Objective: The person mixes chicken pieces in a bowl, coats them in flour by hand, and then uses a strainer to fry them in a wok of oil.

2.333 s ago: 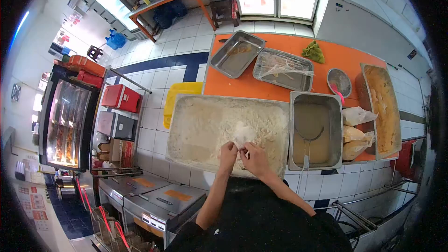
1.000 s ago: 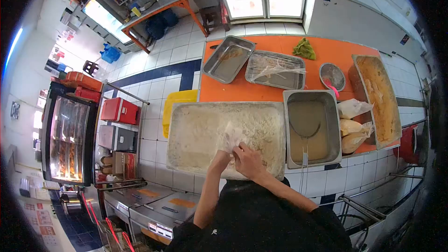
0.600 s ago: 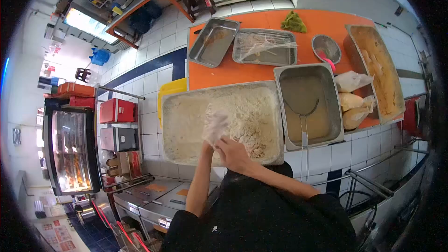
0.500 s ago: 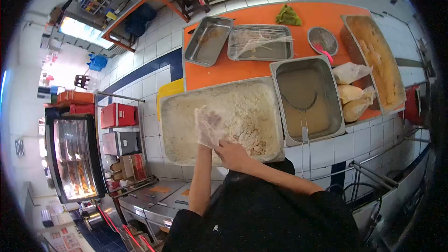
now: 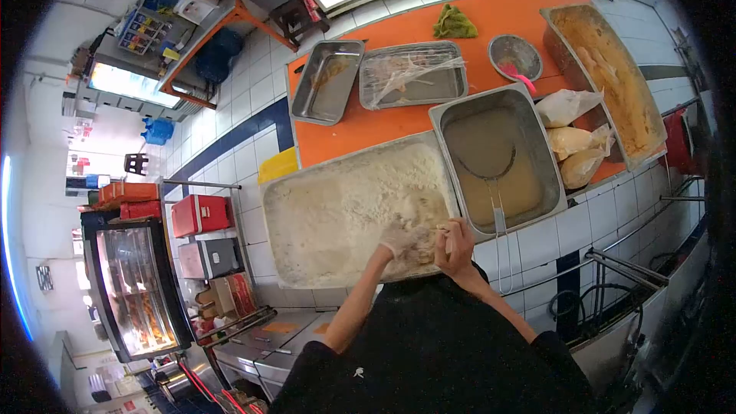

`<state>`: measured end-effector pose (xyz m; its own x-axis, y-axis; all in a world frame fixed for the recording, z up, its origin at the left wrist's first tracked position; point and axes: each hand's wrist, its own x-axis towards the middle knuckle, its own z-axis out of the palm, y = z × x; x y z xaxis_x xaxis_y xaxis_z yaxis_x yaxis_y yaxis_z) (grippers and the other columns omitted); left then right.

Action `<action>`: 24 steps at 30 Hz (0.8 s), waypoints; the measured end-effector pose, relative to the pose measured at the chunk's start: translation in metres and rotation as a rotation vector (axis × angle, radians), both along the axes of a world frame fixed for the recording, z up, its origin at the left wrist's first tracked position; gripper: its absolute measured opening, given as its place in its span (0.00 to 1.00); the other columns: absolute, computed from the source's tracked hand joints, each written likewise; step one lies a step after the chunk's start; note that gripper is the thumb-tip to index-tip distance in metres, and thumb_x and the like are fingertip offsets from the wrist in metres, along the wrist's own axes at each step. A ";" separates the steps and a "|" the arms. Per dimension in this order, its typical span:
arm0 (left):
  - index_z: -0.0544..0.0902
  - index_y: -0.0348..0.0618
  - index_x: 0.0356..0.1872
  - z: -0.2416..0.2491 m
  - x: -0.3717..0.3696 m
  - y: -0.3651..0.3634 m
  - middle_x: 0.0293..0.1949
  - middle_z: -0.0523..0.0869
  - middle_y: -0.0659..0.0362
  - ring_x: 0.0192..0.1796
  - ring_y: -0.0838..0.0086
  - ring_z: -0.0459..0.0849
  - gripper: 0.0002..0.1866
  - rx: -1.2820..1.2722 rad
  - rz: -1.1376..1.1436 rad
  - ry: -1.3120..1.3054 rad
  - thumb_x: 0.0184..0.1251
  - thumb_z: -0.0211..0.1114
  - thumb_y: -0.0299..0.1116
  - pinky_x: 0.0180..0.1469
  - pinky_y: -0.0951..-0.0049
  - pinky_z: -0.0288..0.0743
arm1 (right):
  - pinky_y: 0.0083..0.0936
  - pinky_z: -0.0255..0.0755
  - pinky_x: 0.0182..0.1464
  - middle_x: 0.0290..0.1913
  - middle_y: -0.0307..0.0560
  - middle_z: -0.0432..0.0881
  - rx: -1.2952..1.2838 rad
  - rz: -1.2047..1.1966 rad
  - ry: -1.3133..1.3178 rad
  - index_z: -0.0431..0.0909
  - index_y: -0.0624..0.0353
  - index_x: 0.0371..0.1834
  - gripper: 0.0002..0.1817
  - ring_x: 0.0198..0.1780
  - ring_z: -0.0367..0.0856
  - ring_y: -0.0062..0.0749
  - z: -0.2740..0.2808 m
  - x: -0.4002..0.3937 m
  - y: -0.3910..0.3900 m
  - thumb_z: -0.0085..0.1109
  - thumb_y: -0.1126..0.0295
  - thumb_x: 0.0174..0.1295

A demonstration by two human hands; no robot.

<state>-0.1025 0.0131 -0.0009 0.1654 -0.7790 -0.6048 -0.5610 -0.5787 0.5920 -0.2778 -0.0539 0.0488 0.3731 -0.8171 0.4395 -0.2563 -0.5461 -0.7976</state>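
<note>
In a wide tray of flour (image 5: 307, 218), my left hand (image 5: 397, 238), in a thin clear glove, reaches into the lumpy flour near the right front; motion and flour hide its fingers. Beside it, at the tray's front right corner, my right hand (image 5: 455, 248) is bare, its fingers bent close together at the edge of the floury pieces (image 5: 419, 244). What the right fingers hold, if anything, is too small to tell. A deep metal pan of cloudy liquid (image 5: 492, 138) adjoins the tray on the right, with a wire strainer (image 5: 498, 203) in it.
On the orange table (image 5: 337, 146) are an empty-looking metal tray (image 5: 330, 80), a plastic-covered tray (image 5: 414, 77), a green cloth (image 5: 454, 24), a metal bowl (image 5: 515, 57), several filled bags (image 5: 569, 107) and a long orange-brown tub (image 5: 609, 77). A glass display case (image 5: 136, 291) stands left.
Both hands have moved right across the flour tray. The gloved left hand has gone down into the flour, and my right hand has left its wrist area for the corner.
</note>
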 end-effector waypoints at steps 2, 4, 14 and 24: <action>0.78 0.46 0.56 0.048 -0.012 -0.026 0.56 0.82 0.50 0.51 0.58 0.83 0.21 -0.121 0.064 -0.095 0.68 0.56 0.45 0.58 0.61 0.73 | 0.39 0.70 0.32 0.32 0.54 0.74 -0.037 -0.006 -0.027 0.74 0.62 0.35 0.05 0.30 0.75 0.47 0.000 0.000 0.003 0.54 0.72 0.61; 0.80 0.45 0.53 -0.035 0.021 -0.015 0.52 0.84 0.51 0.46 0.61 0.84 0.18 -0.378 0.095 0.140 0.68 0.57 0.42 0.53 0.63 0.76 | 0.38 0.70 0.33 0.32 0.55 0.75 0.070 -0.056 -0.062 0.73 0.64 0.36 0.05 0.31 0.75 0.46 0.003 -0.003 0.003 0.52 0.73 0.63; 0.80 0.48 0.53 0.113 0.032 -0.050 0.50 0.83 0.49 0.55 0.56 0.80 0.18 -0.331 -0.104 0.093 0.61 0.64 0.37 0.56 0.61 0.75 | 0.38 0.68 0.34 0.32 0.52 0.74 0.011 -0.089 -0.008 0.74 0.63 0.37 0.04 0.32 0.74 0.44 0.003 -0.010 0.005 0.51 0.75 0.64; 0.74 0.43 0.63 -0.063 0.034 -0.073 0.57 0.83 0.56 0.58 0.67 0.80 0.25 -0.334 -0.377 -0.427 0.65 0.59 0.36 0.64 0.71 0.69 | 0.39 0.69 0.37 0.34 0.53 0.75 0.014 -0.091 0.014 0.75 0.62 0.36 0.04 0.34 0.75 0.46 -0.002 -0.013 0.005 0.51 0.74 0.64</action>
<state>-0.0689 -0.0597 -0.0641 0.0164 -0.9649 -0.2620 -0.9144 -0.1205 0.3864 -0.2911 -0.0491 0.0468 0.3029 -0.8537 0.4236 -0.3154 -0.5092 -0.8008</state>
